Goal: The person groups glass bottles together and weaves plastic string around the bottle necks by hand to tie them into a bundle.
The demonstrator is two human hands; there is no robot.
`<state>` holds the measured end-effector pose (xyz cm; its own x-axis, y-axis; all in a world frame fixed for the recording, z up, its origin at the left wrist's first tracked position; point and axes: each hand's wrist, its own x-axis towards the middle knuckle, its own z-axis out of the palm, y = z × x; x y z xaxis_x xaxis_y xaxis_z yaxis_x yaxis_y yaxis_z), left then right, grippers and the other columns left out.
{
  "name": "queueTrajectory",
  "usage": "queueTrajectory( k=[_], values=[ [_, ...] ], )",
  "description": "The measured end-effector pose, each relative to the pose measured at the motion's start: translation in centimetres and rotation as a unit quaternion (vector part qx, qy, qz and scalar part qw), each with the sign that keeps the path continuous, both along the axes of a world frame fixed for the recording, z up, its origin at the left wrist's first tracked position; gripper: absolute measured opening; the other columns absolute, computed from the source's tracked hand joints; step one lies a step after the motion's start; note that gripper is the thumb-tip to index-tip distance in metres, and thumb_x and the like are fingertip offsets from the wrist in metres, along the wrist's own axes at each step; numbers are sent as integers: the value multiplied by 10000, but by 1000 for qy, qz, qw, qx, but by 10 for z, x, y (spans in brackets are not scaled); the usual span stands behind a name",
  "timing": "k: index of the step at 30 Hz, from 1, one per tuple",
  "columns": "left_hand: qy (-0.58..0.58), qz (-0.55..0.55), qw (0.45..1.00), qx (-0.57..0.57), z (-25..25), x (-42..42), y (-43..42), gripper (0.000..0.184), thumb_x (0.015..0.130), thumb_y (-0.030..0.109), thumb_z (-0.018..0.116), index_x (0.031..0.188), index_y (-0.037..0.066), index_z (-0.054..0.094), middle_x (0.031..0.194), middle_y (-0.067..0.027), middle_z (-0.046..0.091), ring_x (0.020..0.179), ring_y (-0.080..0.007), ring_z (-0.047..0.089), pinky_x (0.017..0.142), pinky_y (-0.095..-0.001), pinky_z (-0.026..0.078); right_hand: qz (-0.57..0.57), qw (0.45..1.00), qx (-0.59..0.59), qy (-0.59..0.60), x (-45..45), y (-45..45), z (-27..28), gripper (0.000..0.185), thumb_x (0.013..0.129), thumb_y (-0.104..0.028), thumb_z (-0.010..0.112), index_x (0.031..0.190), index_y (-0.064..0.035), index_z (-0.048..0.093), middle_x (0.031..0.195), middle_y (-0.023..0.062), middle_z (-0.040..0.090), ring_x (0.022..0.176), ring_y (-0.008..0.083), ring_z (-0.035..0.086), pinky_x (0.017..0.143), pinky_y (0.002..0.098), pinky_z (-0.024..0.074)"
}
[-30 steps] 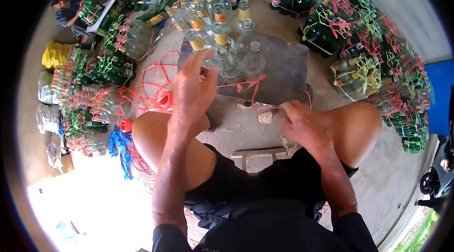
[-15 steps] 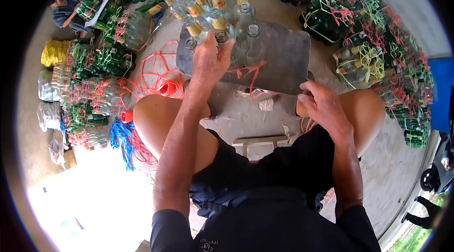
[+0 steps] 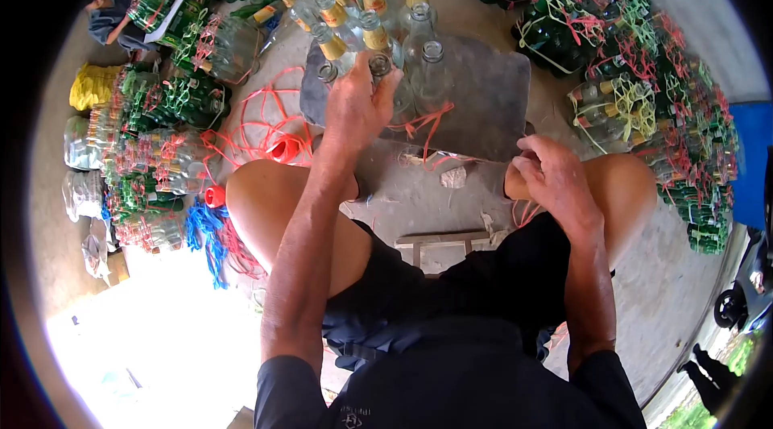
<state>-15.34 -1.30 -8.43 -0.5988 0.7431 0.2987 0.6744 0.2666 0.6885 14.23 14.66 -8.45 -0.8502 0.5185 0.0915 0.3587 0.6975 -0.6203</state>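
My left hand (image 3: 358, 107) is closed round the neck of a clear glass bottle (image 3: 380, 66), with thumb and fingers on opposite sides; the bottle's lower part is hidden. Close by stand more clear bottles, among them an unlabelled bottle (image 3: 432, 78) and a yellow-labelled bottle (image 3: 373, 33). They rest at the left of a dark grey board (image 3: 491, 91). A red plastic strap (image 3: 427, 119) lies across the board's front part, near the bottles. Over my right knee hangs my right hand (image 3: 557, 179), its fingers loosely bent and apart, with nothing visible in them.
Tied bundles of green bottles (image 3: 555, 30) are stacked on the right, and more bottle bundles (image 3: 189, 103) on the left. A tangle of red strap (image 3: 282, 147) lies on the floor by my left knee. Another person (image 3: 121, 14) sits at the far left.
My left hand keeps its hold on the bottle, both barely shifted. The right hand stays by the knee with almost no movement. Dark legs outside at lower right have moved.
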Motion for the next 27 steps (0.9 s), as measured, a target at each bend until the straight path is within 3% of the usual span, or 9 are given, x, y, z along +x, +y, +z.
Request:
queueTrajectory(
  k=[3, 12, 15, 17, 18, 23, 26, 27],
  values=[
    [-9, 7, 1000, 5, -1, 1, -2, 184, 1005, 150, 703, 1116, 11, 651, 765, -160, 686, 657, -221, 668, 635, -375, 515, -6, 1000, 7, -8, -4, 0, 8, 196, 902, -53, 715, 1076, 23, 666, 917, 182, 703, 846, 370, 710, 748, 457, 554],
    [-37, 18, 999, -8, 0, 2, -2, 220, 1011, 169, 701, 1148, 9, 641, 850, -215, 718, 736, -294, 714, 692, -419, 541, -13, 998, -34, 54, -52, 10, 57, 155, 941, -54, 723, 1081, 7, 691, 961, 175, 730, 849, 358, 728, 741, 420, 571],
    [-52, 32, 998, -30, 4, 3, -1, 227, 1012, 168, 697, 1165, 14, 631, 867, -235, 721, 761, -347, 732, 701, -443, 548, 30, 989, 62, 129, -92, 23, 78, 128, 938, -27, 720, 1060, 1, 694, 938, 166, 722, 803, 351, 722, 717, 413, 570],
    [-70, 34, 997, -27, 5, 6, -2, 280, 980, 170, 719, 1168, 1, 598, 959, -266, 720, 894, -447, 714, 765, -512, 552, 58, 979, 92, 170, -123, 27, 95, 156, 927, -17, 722, 1080, -14, 690, 897, 151, 703, 798, 348, 707, 707, 420, 564],
    [-78, 35, 996, -25, 6, 6, -2, 309, 963, 171, 730, 1169, -5, 582, 1005, -281, 719, 961, -497, 705, 797, -547, 553, 68, 974, 119, 178, -141, 30, 101, 170, 922, -22, 726, 1088, -18, 688, 898, 147, 695, 813, 346, 700, 722, 422, 561],
    [-99, 38, 994, -30, 8, 8, -3, 319, 958, 149, 714, 1190, -2, 556, 1070, -286, 703, 966, -509, 696, 799, -571, 554, 140, 939, 252, 186, -229, 48, 103, 268, 893, -104, 765, 1141, -57, 676, 973, 121, 669, 962, 339, 664, 851, 466, 533],
    [-75, 52, 996, 14, -1, 8, -3, 300, 978, 144, 716, 1214, 10, 588, 960, -290, 717, 876, -472, 729, 730, -533, 559, 161, 930, 314, 106, -273, 50, 93, 398, 875, -147, 790, 1248, -70, 675, 1053, 112, 667, 1052, 338, 652, 936, 458, 518],
    [-95, 52, 994, -10, 4, 8, -4, 327, 965, 131, 712, 1238, 19, 569, 1007, -292, 711, 930, -501, 706, 759, -552, 561, 167, 930, 319, 78, -286, 52, 85, 412, 872, -258, 800, 1234, -111, 668, 1097, 98, 661, 1125, 348, 622, 967, 529, 480]
  ],
)
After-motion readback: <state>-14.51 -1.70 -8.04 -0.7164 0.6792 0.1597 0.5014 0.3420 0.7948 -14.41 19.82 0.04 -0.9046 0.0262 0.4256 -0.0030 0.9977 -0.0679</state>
